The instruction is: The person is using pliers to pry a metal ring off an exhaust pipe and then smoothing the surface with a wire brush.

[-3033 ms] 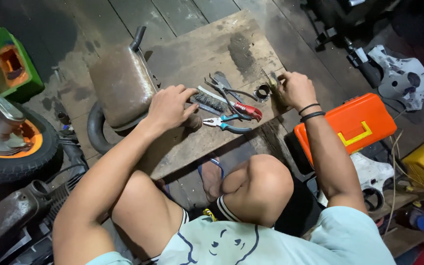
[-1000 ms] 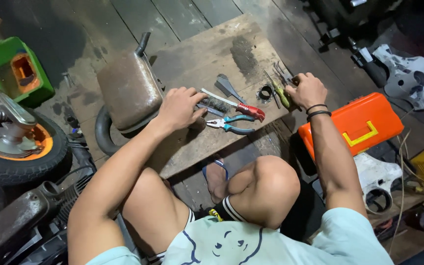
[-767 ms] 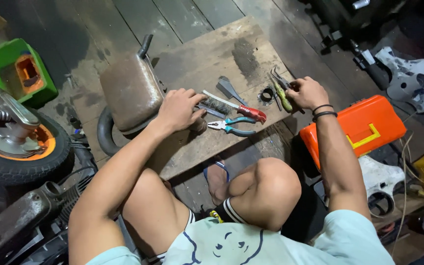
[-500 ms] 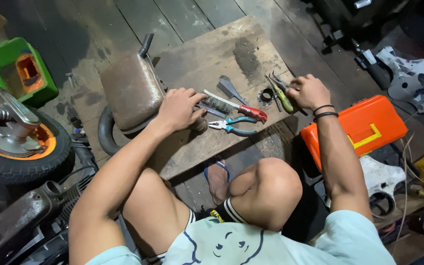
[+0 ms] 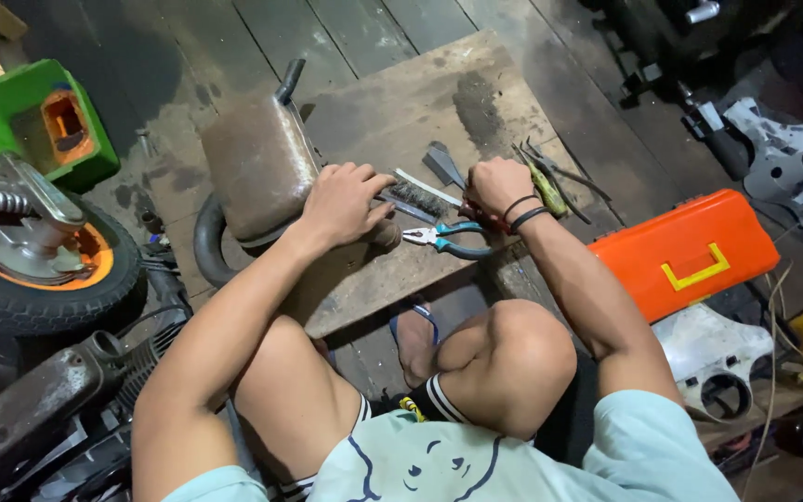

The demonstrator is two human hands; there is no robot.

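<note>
at frame centre, the right hand (image 5: 493,186) curls its fingers together over tool handles, touching the blue-handled pliers (image 5: 446,238) lying left-to-right just below it, while the left hand (image 5: 344,200), fingers spread, presses the rusty metal part (image 5: 257,169).

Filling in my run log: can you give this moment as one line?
left hand: on rusty muffler | right hand: closed over tools beside wire brush, blue-handled pliers | surface: wooden board

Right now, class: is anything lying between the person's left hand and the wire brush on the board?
Nothing visible does. The left hand rests on the board beside the rusty muffler, and its fingers already reach the wire brush. The blue pliers lie nearer the person, off that line.
</note>
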